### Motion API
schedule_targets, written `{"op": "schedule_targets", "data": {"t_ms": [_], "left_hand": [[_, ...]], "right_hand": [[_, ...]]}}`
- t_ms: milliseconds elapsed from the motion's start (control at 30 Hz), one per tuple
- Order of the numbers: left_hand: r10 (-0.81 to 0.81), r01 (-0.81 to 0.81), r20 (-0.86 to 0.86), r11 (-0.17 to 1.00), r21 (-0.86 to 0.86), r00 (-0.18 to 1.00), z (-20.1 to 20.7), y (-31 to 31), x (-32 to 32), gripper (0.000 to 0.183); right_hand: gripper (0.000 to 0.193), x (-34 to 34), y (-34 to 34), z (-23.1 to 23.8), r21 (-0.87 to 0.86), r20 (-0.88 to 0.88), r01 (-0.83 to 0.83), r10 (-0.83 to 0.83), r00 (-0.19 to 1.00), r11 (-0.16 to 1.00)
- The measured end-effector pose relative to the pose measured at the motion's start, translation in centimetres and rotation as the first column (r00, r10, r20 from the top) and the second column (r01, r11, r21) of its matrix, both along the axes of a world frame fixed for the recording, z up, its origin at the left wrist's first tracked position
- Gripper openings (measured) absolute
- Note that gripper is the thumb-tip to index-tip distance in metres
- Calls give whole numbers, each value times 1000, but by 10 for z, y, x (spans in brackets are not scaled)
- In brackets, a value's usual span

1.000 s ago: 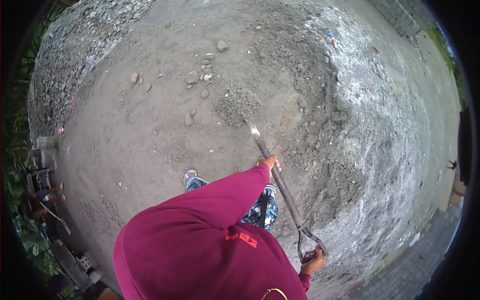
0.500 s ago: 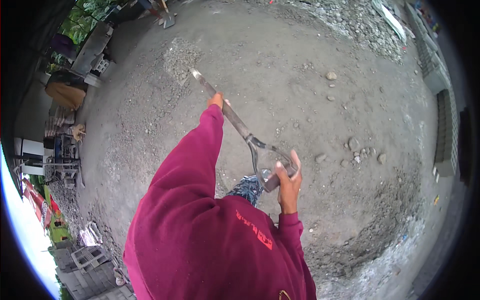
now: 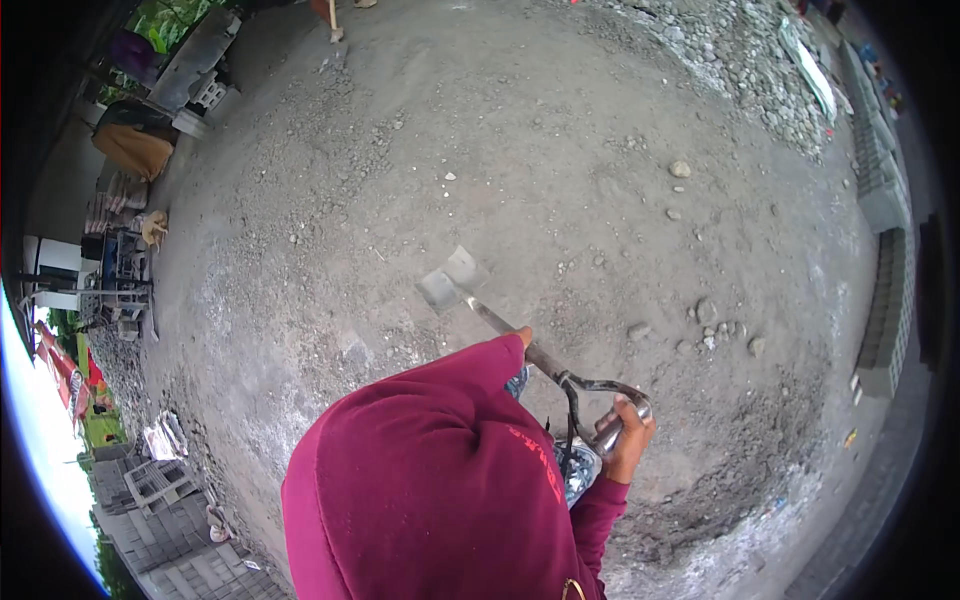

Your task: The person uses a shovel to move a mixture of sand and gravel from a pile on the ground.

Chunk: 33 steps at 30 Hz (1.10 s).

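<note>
A shovel (image 3: pixel 492 318) slants across in front of me, its pale metal blade (image 3: pixel 452 278) low over the grey ground and bare of gravel. My left hand (image 3: pixel 525 337) is closed around the shaft a little behind the blade; the maroon sleeve covers part of it. At the rear end, the fingers of my right hand (image 3: pixel 630 438) wrap the crossbar of the Y-shaped handle (image 3: pixel 606 388). A patterned trouser leg (image 3: pixel 582 470) shows beneath the handle.
Loose stones (image 3: pixel 706 312) lie to the right, beside a rough gravel patch. A gravel heap (image 3: pixel 755 75) fills the far right. Stacked grey blocks (image 3: pixel 885 310) line the right edge. Another long-handled tool (image 3: pixel 335 35) stands far left. Pavers (image 3: pixel 190 540) are stacked near left.
The shovel has come back toward me from the far left, and both hands have moved right and nearer. Its blade, hidden by gravel before, now shows bare. My right hand's fingers have closed around the handle.
</note>
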State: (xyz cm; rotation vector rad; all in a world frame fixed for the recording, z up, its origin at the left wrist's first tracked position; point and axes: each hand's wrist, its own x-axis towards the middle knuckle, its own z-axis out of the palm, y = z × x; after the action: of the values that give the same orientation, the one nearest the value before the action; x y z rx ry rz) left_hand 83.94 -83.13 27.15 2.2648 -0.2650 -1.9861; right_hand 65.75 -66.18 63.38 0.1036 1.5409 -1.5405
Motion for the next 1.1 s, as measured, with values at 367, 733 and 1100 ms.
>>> {"op": "schedule_targets", "data": {"t_ms": [367,733,1100], "left_hand": [[-750,771,-379,623,-133,542,112,296,-319,38],[-993,989,-94,-58,-136,-71,30,538,-462,31],[-926,926,20,-377,27,-378,-176,642,-436,29]], "right_hand": [[47,-1,343,18,-30,-8,909,-910,415,415],[17,31,423,-109,284,244,842,-815,-526,-459],[6,2,479,-264,509,149,644,-678,-720,-571]]}}
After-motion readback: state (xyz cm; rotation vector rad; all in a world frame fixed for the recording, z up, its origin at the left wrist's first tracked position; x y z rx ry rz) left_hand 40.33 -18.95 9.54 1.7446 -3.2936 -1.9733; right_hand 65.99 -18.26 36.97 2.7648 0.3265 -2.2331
